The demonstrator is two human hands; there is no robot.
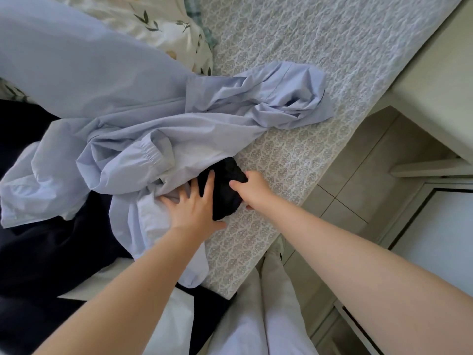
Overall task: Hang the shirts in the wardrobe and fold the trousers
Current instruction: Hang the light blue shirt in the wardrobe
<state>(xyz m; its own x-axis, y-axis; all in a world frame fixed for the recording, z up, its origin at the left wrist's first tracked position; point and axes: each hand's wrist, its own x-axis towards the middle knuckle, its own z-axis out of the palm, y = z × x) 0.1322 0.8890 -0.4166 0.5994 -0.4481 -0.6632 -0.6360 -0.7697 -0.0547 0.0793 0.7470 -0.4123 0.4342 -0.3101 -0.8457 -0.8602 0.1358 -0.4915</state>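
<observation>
The black garment (pixel 225 187) lies bunched at the lower centre of the frame, near the bed's edge, partly tucked under the hem of the pale blue shirt (pixel 153 129). By its colour and weight it is probably one of the trousers to be folded, though the bundle is too compact to confirm this. The right hand (pixel 252 192) grips the right side of the bundle, thumb on top and fingers curled beneath. This grip suits drawing the bundle out from under the shirt. The left hand (pixel 194 204) lies with fingers spread, palm down, half on the shirt fabric and half on the black garment. It appears to pin the shirt so that it does not drag along with the bundle. The blue shirt sprawls crumpled from centre frame toward the upper left, with one gathered cuff visible near the middle and a twisted portion reaching to the right. It is not on a hanger. More dark fabric (pixel 38 239) lies at lower left, beneath the shirt. Everything rests on a bed with a grey patterned quilt (pixel 320 47). A leaf-print cover (pixel 163 29) sits at the upper left. Pale floor tiles (pixel 358 175) run along the bed at right, and white furniture (pixel 435 85) stands at the upper right.
</observation>
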